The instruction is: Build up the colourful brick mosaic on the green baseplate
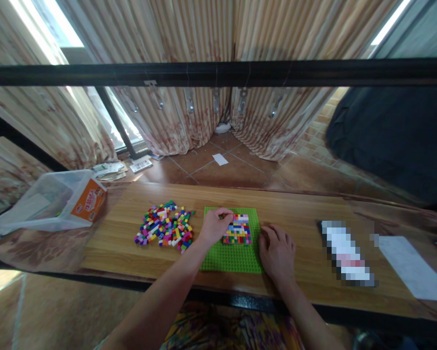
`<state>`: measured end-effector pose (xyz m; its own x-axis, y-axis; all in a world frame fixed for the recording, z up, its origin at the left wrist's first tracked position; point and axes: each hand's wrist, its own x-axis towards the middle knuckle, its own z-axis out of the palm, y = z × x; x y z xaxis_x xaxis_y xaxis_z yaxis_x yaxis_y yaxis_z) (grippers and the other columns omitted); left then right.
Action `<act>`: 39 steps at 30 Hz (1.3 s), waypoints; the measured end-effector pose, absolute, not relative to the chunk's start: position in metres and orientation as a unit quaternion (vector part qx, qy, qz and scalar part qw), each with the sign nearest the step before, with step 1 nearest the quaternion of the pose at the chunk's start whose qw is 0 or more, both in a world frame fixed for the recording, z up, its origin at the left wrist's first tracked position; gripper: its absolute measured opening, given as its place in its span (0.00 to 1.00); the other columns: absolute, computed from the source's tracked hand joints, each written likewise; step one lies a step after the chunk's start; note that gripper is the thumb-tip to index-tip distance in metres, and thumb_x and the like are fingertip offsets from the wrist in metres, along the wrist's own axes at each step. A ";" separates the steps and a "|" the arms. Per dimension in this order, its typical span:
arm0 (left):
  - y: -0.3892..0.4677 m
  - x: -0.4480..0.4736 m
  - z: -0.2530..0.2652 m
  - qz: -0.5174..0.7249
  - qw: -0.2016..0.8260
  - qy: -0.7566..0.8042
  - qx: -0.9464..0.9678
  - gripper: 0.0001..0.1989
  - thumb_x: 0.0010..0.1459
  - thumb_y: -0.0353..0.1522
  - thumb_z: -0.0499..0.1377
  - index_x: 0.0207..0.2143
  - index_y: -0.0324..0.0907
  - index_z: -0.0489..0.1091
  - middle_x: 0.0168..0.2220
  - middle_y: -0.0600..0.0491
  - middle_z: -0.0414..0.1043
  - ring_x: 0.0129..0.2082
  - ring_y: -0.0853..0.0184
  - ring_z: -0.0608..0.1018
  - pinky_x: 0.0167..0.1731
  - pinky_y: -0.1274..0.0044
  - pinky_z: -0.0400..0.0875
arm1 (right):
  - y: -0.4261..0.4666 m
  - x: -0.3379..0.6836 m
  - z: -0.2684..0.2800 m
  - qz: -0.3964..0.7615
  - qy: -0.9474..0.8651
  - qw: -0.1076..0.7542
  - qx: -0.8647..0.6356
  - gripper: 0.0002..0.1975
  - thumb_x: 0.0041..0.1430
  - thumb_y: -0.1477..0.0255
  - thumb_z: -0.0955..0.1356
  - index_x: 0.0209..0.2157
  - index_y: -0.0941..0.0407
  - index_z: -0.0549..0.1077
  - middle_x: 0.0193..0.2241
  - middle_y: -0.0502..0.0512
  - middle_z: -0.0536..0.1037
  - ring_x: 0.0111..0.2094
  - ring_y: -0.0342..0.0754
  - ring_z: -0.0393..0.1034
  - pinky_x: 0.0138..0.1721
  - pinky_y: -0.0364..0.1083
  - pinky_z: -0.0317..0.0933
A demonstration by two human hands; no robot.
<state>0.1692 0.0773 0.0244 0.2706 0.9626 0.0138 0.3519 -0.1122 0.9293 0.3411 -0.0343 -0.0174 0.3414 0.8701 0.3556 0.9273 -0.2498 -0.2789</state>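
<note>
Striped, flower-patterned curtains (189,43) are hanging across the background, above a tiled floor (200,167). In front of them, a long wooden tabletop (294,209) is stretching from side to side. A translucent plastic box (56,223) with an orange label is standing just beside its left end. Near the middle, a green studded baseplate (233,260) is lying flat; it is probably behaving as a light, fairly stiff sheet, its bare edges offering the best hold. Left of it, well apart from the box, a pile of loose bricks (163,226) is spreading over the wood.

The right hand (277,250) is resting palm down at the baseplate's right edge, its fingers curling loosely, slightly parted, and gripping nothing that shows. The left hand (215,226) is reaching over the baseplate, its thumb and forefinger drawing close at the upper-left corner of a multicoloured brick patch (240,233); I cannot tell whether they are pinching 1 brick. Each brick is likely feeling hard, light and slick, hardly fragile but easily dropped, its 2 opposite side walls giving fingertips the surest grip while leaving studs and underside free.
</note>
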 end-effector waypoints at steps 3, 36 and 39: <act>0.076 0.171 0.021 0.350 0.437 0.499 0.661 0.10 0.55 0.30 0.56 0.31 0.38 0.78 0.28 0.52 0.78 0.27 0.69 0.76 0.27 0.80 0.69 | -0.034 0.342 -0.019 -0.066 -0.571 0.227 -0.786 0.15 0.62 0.68 0.61 0.46 0.54 0.73 0.50 0.57 0.72 0.48 0.54 0.61 0.49 0.52 0.52; 0.069 0.051 0.034 0.154 0.093 0.491 0.853 0.09 0.50 0.24 0.58 0.31 0.44 0.76 0.47 0.49 0.72 0.48 0.57 0.70 0.52 0.62 0.63 | -0.036 0.348 -0.026 -0.071 -0.581 0.220 -0.781 0.16 0.61 0.65 0.60 0.46 0.54 0.73 0.50 0.58 0.73 0.48 0.57 0.63 0.47 0.55 0.54; 0.072 0.054 0.033 0.139 0.074 0.487 0.859 0.08 0.52 0.24 0.58 0.31 0.43 0.74 0.46 0.49 0.71 0.47 0.57 0.70 0.50 0.63 0.63 | -0.036 0.348 -0.025 -0.072 -0.579 0.219 -0.782 0.16 0.61 0.65 0.60 0.45 0.54 0.73 0.50 0.58 0.73 0.48 0.57 0.63 0.47 0.55 0.54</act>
<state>0.0542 0.0716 0.0327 0.4861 0.8579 0.1666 0.8165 -0.5138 0.2632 0.3476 -0.0363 -0.0255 0.3201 0.8734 0.3670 0.9369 -0.2345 -0.2592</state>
